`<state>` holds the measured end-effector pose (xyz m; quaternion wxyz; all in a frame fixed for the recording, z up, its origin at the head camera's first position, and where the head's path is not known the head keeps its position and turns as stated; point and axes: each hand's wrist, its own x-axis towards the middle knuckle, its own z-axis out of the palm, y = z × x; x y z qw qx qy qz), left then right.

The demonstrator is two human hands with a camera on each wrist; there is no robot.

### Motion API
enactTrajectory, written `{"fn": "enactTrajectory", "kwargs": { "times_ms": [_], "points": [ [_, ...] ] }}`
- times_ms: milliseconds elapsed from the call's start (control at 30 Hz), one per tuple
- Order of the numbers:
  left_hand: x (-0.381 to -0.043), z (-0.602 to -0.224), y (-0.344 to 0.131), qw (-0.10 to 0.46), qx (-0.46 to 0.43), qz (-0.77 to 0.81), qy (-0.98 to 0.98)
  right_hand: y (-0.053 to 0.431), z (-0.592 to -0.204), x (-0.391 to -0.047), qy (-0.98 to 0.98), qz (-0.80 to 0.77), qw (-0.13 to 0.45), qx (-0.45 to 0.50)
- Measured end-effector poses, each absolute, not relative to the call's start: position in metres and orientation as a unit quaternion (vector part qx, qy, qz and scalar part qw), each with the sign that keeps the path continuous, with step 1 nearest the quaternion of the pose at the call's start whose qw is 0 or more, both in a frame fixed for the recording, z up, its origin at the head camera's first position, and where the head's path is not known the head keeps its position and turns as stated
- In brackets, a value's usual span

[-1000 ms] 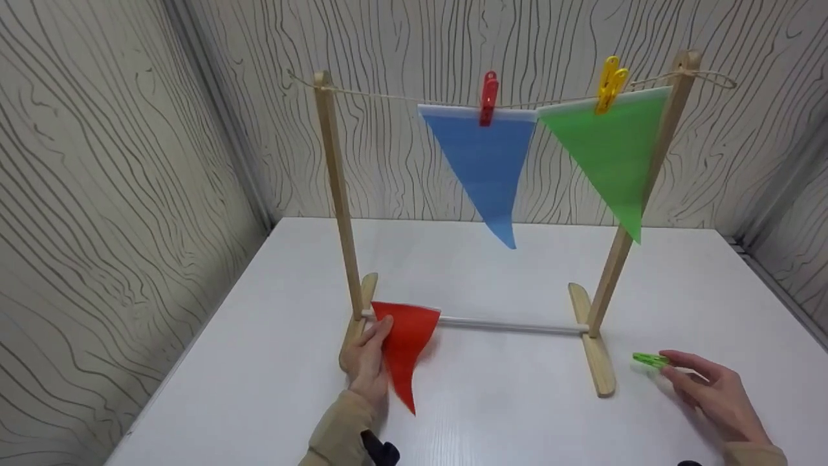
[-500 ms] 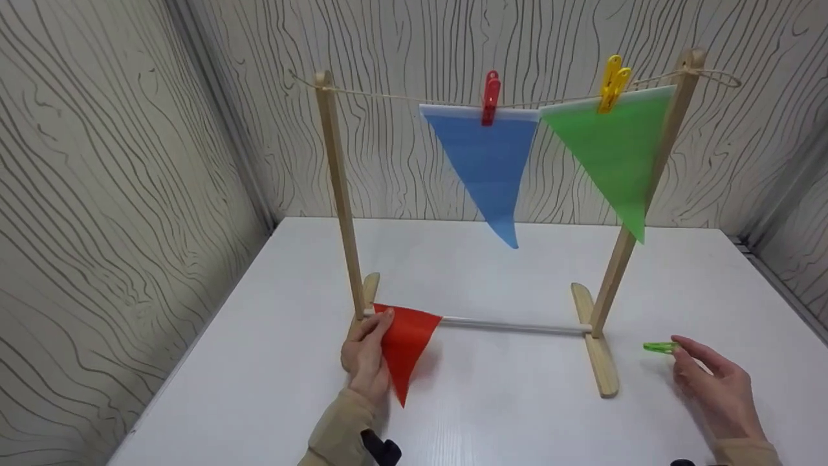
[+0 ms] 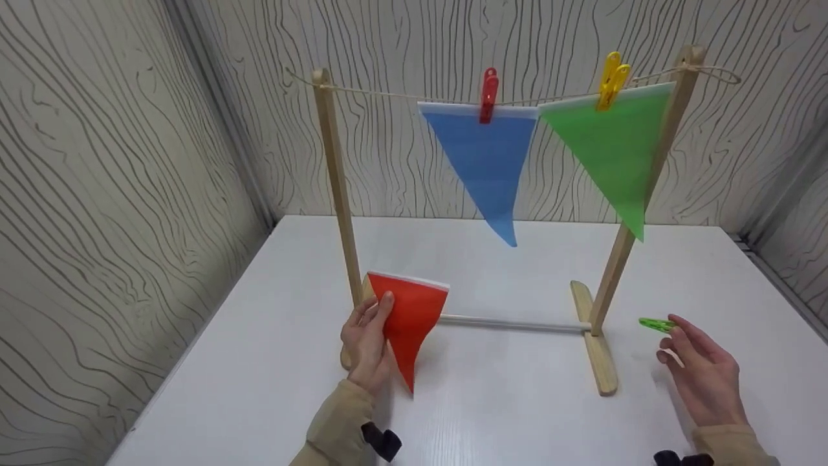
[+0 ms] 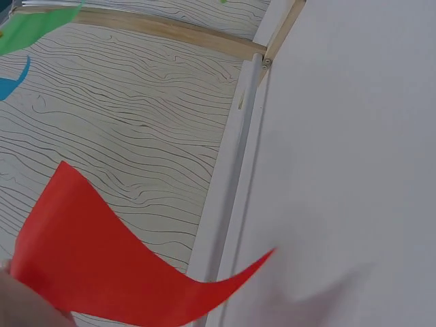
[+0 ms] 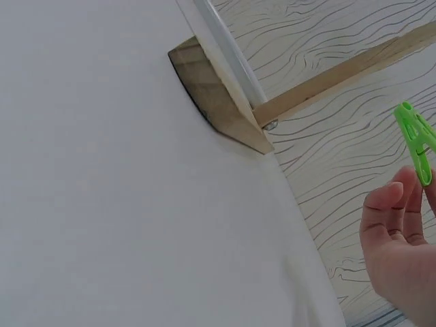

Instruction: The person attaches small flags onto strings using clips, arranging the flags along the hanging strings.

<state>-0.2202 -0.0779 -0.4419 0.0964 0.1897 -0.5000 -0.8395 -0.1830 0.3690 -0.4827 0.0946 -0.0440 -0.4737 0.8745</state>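
Observation:
My left hand (image 3: 367,340) pinches a red triangular pennant (image 3: 414,310) by its left side, thumb on the front. The pennant has a white strip along its top edge, and its tip curls downward; it hangs in front of the stand's left foot. In the left wrist view the red pennant (image 4: 102,266) spreads out with its shadow on the table. Right of the stand, my right hand (image 3: 705,369) pinches a small green clothespin (image 3: 656,324) between thumb and index finger. The same clothespin (image 5: 417,139) shows at the right edge of the right wrist view.
A string (image 3: 381,94) runs between two wooden posts joined below by a white rod (image 3: 517,323). On it hang a blue pennant (image 3: 482,162) under a red clothespin (image 3: 489,97) and a green pennant (image 3: 614,149) under a yellow clothespin (image 3: 611,84). Behind is a patterned wall.
The left hand has raised the red pennant from the level of the rod to above it. My right hand has lifted the green clothespin higher, away from the table's front.

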Motion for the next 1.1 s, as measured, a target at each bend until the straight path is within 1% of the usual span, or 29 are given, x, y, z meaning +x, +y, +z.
{"fn": "enactTrajectory", "kwargs": {
  "times_ms": [233, 533, 700, 967, 1100],
  "points": [
    [-0.224, -0.430, -0.080, 0.108, 0.169, -0.851, -0.485, 0.356, -0.476, -0.186, -0.406, 0.906, 0.116, 0.044],
    [-0.226, -0.412, -0.081, 0.084, 0.162, -0.867, -0.464, 0.340, -0.465, -0.192, -0.267, 0.954, 0.082, 0.106],
    [-0.227, -0.401, -0.085, 0.087, 0.154, -0.871, -0.459, 0.330, -0.459, -0.195, -0.217, 0.963, 0.062, 0.145],
    [-0.224, -0.383, -0.085, 0.084, 0.131, -0.873, -0.462, 0.312, -0.448, -0.198, -0.186, 0.964, 0.057, 0.182],
    [-0.223, -0.377, -0.086, 0.087, 0.124, -0.872, -0.466, 0.305, -0.441, -0.199, -0.161, 0.969, 0.052, 0.182]
  ]
}}
